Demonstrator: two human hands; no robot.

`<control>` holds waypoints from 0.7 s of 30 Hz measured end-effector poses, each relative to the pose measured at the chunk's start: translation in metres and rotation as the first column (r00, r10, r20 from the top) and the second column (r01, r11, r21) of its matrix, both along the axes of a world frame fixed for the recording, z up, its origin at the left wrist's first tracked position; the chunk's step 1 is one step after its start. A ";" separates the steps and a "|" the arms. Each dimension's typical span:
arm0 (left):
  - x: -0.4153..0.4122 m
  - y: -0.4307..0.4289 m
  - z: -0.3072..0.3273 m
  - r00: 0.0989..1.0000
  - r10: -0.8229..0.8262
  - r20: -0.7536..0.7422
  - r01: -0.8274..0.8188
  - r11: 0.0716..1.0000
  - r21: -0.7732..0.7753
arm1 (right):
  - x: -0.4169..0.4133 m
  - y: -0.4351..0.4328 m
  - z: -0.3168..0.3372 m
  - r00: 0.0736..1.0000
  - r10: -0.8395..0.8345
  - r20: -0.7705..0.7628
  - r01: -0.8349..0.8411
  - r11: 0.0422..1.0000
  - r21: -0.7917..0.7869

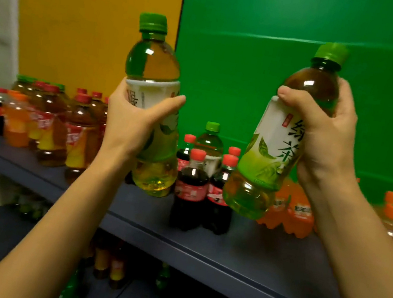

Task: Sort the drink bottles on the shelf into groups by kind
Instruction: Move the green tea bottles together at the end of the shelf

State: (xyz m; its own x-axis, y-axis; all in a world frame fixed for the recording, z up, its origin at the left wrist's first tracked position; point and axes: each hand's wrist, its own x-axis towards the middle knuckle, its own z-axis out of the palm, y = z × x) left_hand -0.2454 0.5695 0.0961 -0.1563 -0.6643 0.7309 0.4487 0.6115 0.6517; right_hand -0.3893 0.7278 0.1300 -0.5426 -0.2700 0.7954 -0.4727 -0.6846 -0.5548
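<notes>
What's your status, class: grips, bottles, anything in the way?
Left grip holds left green tea bottle, upright. Right grip holds right green tea bottle, tilted. Both off shelf; cola bottles stand behind.

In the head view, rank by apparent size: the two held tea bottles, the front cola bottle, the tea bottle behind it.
1. Left tea bottle and right tea bottle: alike, unranked.
2. Front cola bottle.
3. Tea bottle behind it, partly hidden and farther, so true size is unsure.

With both forearms raised, the left hand (129, 122) grips the upright bottle (155, 64) and the right hand (327, 139) grips the tilted bottle (269, 156).
</notes>
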 end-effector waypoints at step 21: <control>0.259 -0.231 -0.066 0.915 0.375 0.150 -0.385 0.922 0.043 | 0.207 -0.289 -0.060 0.974 0.205 0.095 -0.214 0.972 0.100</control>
